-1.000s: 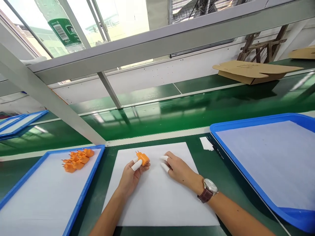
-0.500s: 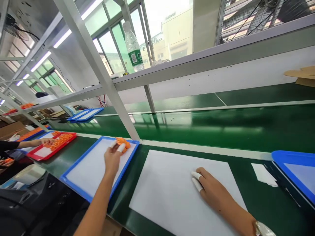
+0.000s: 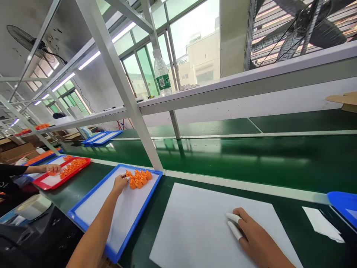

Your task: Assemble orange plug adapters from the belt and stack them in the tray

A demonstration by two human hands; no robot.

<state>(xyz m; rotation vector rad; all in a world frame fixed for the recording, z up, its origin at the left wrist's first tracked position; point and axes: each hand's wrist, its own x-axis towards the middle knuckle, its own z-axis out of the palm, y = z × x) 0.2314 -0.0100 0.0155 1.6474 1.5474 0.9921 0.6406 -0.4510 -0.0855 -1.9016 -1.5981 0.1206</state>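
My left hand (image 3: 120,184) is over the blue-rimmed tray (image 3: 96,198) with a white liner. Its white-covered fingertips are at the left end of a cluster of small orange moulded pieces (image 3: 138,178), which stand close together at the tray's far end. The fingers look slightly parted and hold no piece that I can see; part of them is hidden behind the hand. My right hand (image 3: 252,236) rests on a white sheet (image 3: 195,219), with white covers on two fingers. Those fingers are stretched out a little apart and nothing is between them.
At the left, a co-worker's hand (image 3: 52,169) is over a red tray (image 3: 55,184) of orange pieces. A slanting metal post (image 3: 125,93) rises behind my tray. White paper pieces (image 3: 322,223) and another blue tray (image 3: 341,203) lie at the right. A bottle (image 3: 162,76) stands on the shelf.
My left hand has moved left from the orange pieces it held, and they now stand as a cluster on the tray. The right hand stays on the sheet. The camera view has shifted.
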